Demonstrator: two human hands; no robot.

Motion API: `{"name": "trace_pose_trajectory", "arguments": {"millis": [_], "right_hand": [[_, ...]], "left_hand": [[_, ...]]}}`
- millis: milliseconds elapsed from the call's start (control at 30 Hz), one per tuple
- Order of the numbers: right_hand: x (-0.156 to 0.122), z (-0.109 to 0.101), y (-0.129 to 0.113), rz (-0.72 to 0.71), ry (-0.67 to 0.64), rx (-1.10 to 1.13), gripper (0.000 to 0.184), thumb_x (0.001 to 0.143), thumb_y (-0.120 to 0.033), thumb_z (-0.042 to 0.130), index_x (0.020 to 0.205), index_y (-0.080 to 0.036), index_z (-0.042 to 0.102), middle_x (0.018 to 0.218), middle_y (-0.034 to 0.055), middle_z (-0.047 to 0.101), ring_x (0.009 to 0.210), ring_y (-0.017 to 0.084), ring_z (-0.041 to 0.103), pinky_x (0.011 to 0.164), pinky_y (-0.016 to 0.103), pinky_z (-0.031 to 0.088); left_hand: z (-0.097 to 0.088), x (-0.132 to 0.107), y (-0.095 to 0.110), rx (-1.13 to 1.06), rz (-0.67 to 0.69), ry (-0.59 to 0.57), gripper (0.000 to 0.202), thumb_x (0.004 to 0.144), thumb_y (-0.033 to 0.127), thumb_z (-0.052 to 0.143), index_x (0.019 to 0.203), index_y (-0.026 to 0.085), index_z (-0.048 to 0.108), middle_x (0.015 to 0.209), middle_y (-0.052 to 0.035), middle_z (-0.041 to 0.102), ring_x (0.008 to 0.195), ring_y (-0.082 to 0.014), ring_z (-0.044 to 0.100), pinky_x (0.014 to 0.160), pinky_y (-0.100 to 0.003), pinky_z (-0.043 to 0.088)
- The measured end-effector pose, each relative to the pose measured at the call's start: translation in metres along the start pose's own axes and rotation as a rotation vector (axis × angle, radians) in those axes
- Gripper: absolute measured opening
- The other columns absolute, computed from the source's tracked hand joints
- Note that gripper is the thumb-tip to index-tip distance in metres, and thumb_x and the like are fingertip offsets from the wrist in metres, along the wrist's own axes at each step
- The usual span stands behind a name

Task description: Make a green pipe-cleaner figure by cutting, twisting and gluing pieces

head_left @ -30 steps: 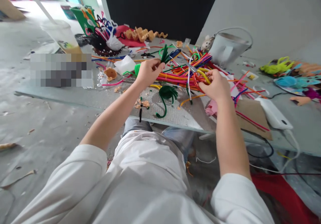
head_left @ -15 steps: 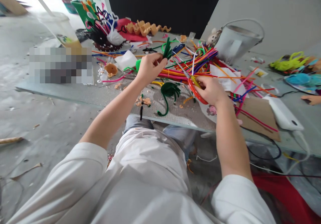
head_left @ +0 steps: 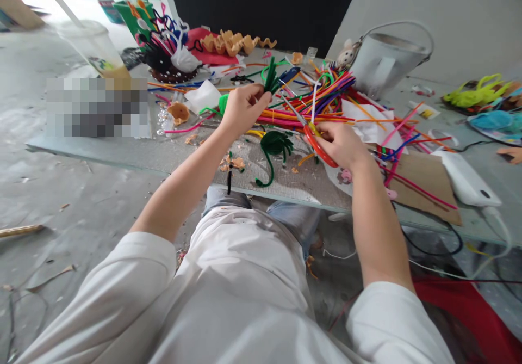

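Pinching the green bundle [head_left: 271,75] between thumb and fingers, the left hand [head_left: 247,105] holds it upright above the bench [head_left: 183,162], its strands fanning up past the fingertips. The right hand [head_left: 342,143] is closed around the red and yellow handles of the scissors [head_left: 311,130], whose blades point up and leftward, their tips near the lower part of the bundle. Whether they touch it, and how far the blades are parted, I cannot tell.

For good control, the pinch should sit low and firm, so the strands stand together and none slips out under the blades. The left fingertips are close to the scissor points, so the line of the blades is best angled past them, never toward them. If the blades do close on the strands, biting deep near the pivot rather than at the tips should serve better, as fuzzy stems probably have a stiff core.

Behind and below the scissors lies a heap of coloured stems [head_left: 326,94]; lifting the blades clear of it would avoid snagging. A dark green tuft [head_left: 275,143] with a curled tail rests on the bench in front, below both hands, and could serve for comparing strand length.
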State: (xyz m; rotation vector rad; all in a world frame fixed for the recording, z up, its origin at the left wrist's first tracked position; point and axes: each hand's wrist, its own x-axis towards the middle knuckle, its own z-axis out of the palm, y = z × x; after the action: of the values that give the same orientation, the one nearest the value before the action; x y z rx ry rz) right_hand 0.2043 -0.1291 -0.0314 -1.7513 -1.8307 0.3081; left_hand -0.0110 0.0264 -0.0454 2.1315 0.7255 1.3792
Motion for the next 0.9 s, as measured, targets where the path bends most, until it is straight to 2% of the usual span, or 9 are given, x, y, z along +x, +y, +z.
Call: {"name": "trace_pose_trajectory", "arguments": {"millis": [167,367,567,700,800,900], "right_hand": [[-0.001,-0.002,-0.006,0.022,-0.009,-0.018,0.045,0.084,-0.063,0.064,0.083,-0.019,0.071,0.07,0.0071,0.067,0.07,0.023,0.058,0.06,0.033,0.038],[0.0,-0.001,-0.004,0.021,-0.006,0.001,0.045,0.083,-0.063,0.066,0.075,-0.02,0.069,0.068,0.0073,0.066,0.071,0.024,0.06,0.06,0.033,0.039],[-0.001,0.001,-0.002,0.038,-0.012,0.092,0.042,0.082,-0.06,0.07,0.07,-0.021,0.067,0.062,0.0045,0.062,0.067,0.022,0.057,0.059,0.033,0.037],[-0.001,0.002,-0.002,0.036,-0.019,0.186,0.046,0.081,-0.063,0.071,0.066,-0.021,0.065,0.058,0.0022,0.058,0.06,0.017,0.052,0.055,0.032,0.033],[-0.002,0.003,-0.003,0.066,-0.053,0.255,0.05,0.082,-0.066,0.069,0.064,-0.02,0.063,0.054,0.0004,0.053,0.053,0.014,0.045,0.053,0.031,0.029],[-0.002,0.003,-0.005,0.062,-0.035,0.276,0.05,0.082,-0.068,0.068,0.067,-0.021,0.066,0.052,-0.0005,0.05,0.052,0.014,0.045,0.053,0.031,0.031]], "left_hand": [[0.001,0.0,0.0,-0.004,-0.013,0.011,0.028,0.085,0.027,0.065,0.06,0.02,0.057,0.058,-0.0002,0.051,0.057,-0.0127,0.046,0.062,-0.029,0.038],[0.0,0.0,0.001,0.072,0.027,-0.045,0.032,0.083,0.031,0.066,0.058,0.022,0.048,0.057,-0.0002,0.046,0.058,-0.0138,0.043,0.065,-0.032,0.04],[-0.003,0.002,0.004,0.032,0.013,-0.095,0.036,0.074,0.031,0.072,0.056,0.025,0.041,0.057,-0.0006,0.041,0.06,-0.0172,0.041,0.062,-0.034,0.035],[-0.002,0.003,0.003,0.045,0.004,-0.104,0.036,0.076,0.029,0.07,0.055,0.024,0.041,0.056,0.0001,0.041,0.059,-0.0156,0.04,0.059,-0.032,0.032],[0.003,0.003,-0.001,0.029,-0.042,-0.062,0.03,0.079,0.027,0.067,0.058,0.023,0.046,0.056,0.0014,0.044,0.056,-0.013,0.04,0.058,-0.03,0.031],[0.008,0.004,-0.005,-0.015,-0.066,-0.018,0.015,0.078,0.026,0.068,0.068,0.022,0.058,0.065,0.0009,0.056,0.055,-0.0107,0.042,0.056,-0.029,0.031]]}}
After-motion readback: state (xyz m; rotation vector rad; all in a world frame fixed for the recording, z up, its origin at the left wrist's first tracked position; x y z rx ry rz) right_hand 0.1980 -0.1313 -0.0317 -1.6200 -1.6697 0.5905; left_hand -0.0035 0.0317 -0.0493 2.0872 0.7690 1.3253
